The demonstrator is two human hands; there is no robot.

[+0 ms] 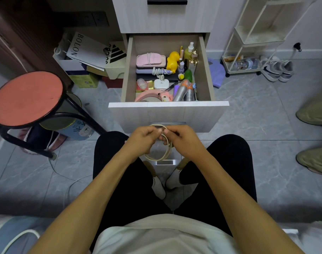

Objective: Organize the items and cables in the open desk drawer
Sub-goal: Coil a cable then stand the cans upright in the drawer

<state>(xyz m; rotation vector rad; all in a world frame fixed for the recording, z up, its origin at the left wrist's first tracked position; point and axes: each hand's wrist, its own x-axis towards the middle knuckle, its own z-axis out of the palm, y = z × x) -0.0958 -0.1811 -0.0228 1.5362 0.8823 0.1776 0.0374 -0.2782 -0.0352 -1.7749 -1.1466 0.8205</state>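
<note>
Presently, both hands work in front of the closed lower drawer face, above the knees; the left hand (142, 139) and right hand (182, 138) each pinch the top of a coiled white cable (161, 143) between thumb and fingertips, fingers curled, the knuckles of the two hands nearly meeting; the coil hangs down between them as several loose loops, clear of the open drawer (204, 66), which stands pulled out just beyond the hands. Judgement: the step in hand is finishing the coil, probably securing the free end; to do it well, keep one hand fixed on the bundle so the loops stay equal, wind the tail round them with the other, tuck it snugly without kinking near the plug, then lay the coil flat in a free spot, which looks scarce. Count in drawer, as far as visible: one pink case (150, 60) with a thin cable wrapped round it; one yellow duck toy (172, 61); one white charger (161, 83) with one bundled cord (159, 70) behind it; two silver spray cans (184, 90), side by side at front right; one green-capped bottle (188, 75); one pale spray bottle (189, 49) at the back right; one pink tape dispenser (153, 95) at front left; smaller bottles along the right side too crowded to count. Outside: one red stool (27, 98) at left; one pair of white shoes (277, 70) by the wire rack (248, 39).
</note>
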